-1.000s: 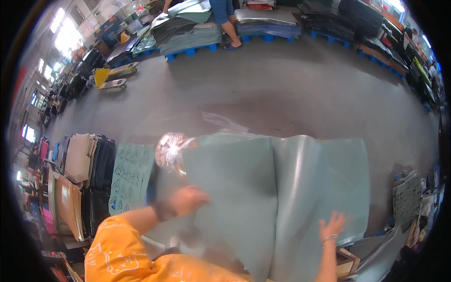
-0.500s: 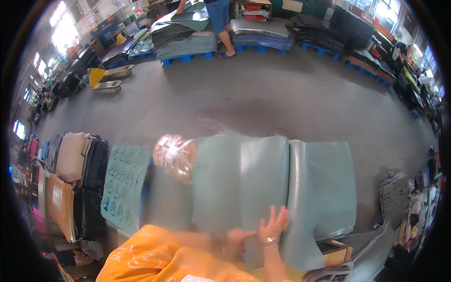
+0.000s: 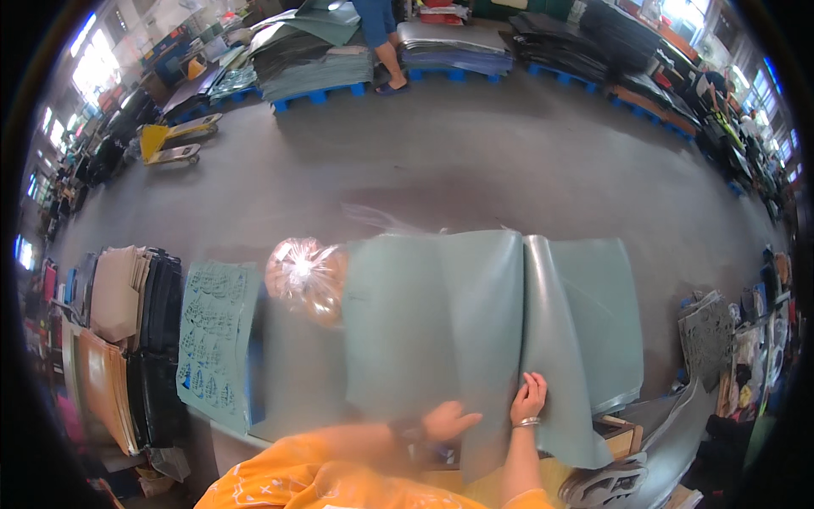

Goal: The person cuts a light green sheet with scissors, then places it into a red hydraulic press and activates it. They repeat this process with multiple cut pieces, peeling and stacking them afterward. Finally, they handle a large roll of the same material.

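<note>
Large grey-green sheets (image 3: 407,331) lie across the bench in front of me. Toward the right, one sheet bends up and folds over into a rounded flap (image 3: 555,339). My right hand (image 3: 529,400), with a bracelet at its wrist, rests against this flap's left side, fingers slightly bent. Nearer my body, my left hand (image 3: 449,421) lies by the near edge of the sheets. One of its digits points right; the others are partly hidden. Left of the sheets sits a clear plastic bag (image 3: 305,280) with brownish round contents.
At the left lies a green sheet with dark markings (image 3: 216,339), beside stacked tan and black panels (image 3: 119,293). A wooden box (image 3: 623,437) is at the near right. Across the floor are a yellow pallet jack (image 3: 161,142), loaded blue pallets (image 3: 318,95) and a person's legs (image 3: 386,51).
My right hand has moved right from the flatter sheet onto the folded flap, its spread fingers drawing together. The flap's near end has swung right. My left hand has shifted slightly right.
</note>
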Tool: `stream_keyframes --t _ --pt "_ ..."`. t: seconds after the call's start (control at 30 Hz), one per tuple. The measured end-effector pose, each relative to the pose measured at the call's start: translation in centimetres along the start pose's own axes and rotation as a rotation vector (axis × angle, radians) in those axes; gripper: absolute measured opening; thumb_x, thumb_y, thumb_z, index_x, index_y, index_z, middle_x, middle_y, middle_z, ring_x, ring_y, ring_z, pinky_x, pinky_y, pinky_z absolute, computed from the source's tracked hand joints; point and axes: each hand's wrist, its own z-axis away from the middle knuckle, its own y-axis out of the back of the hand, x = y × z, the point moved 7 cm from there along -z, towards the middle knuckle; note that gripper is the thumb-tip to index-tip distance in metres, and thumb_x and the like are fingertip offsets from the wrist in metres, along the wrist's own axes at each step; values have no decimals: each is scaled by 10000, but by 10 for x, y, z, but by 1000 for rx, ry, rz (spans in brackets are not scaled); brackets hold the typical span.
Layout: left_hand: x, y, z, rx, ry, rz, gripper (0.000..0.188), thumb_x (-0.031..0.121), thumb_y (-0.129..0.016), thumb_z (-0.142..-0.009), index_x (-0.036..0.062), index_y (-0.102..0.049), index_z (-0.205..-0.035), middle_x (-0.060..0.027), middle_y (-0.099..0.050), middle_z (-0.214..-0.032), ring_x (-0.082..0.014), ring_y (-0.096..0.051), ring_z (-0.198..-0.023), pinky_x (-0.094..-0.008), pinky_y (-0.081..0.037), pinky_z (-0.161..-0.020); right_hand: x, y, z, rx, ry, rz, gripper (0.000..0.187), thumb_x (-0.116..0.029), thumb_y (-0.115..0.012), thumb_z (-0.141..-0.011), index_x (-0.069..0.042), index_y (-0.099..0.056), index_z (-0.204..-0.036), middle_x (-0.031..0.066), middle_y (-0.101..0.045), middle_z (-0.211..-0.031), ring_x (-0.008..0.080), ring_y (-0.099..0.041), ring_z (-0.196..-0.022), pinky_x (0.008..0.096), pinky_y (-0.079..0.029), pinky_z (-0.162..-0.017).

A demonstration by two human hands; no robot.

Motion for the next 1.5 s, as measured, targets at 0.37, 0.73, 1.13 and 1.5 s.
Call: stream_keyframes --t 0.37,0.73,1.13,1.5 --pt "38 66 58 85 -136 122 536 399 -548 -903 -66 -545 -636 -70 -287 -456 -118 -252 -451 -330 -272 -375 37 -33 1 28 -14 347 461 -121 -463 -830 -135 -487 -1290 91 -427 -1341 302 -391 -1240 498 -295 -1007" --pt "69 177 170 -179 -33 -304 215 176 -614 -887 -14 -619 -988 -157 -620 -907 -246 -580 -788 -324 -476 -722 125 -95 52 -168 -148 322 603 -246 -559 -791 -112 -397 -1356 100 -393 -1406 304 -338 -1309 515 -172 -1100" --pt "-149 106 98 254 582 498 217 190 -560 -878 12 -588 -998 -45 -634 -886 -119 -612 -780 -250 -493 -651 74 -37 -13 120 -649 -291 484 -275 -610 -859 -83 -491 -1287 140 -422 -1369 332 -404 -1257 445 -335 -1034" --pt "-101 4 26 -165 276 111 377 329 -543 -929 -27 -596 -1041 -139 -639 -989 -172 -595 -838 -327 -473 -713 -25 -94 -57 -167 -16 333 457 -256 -532 -873 -155 -474 -1314 148 -375 -1416 327 -319 -1318 495 -229 -1079"
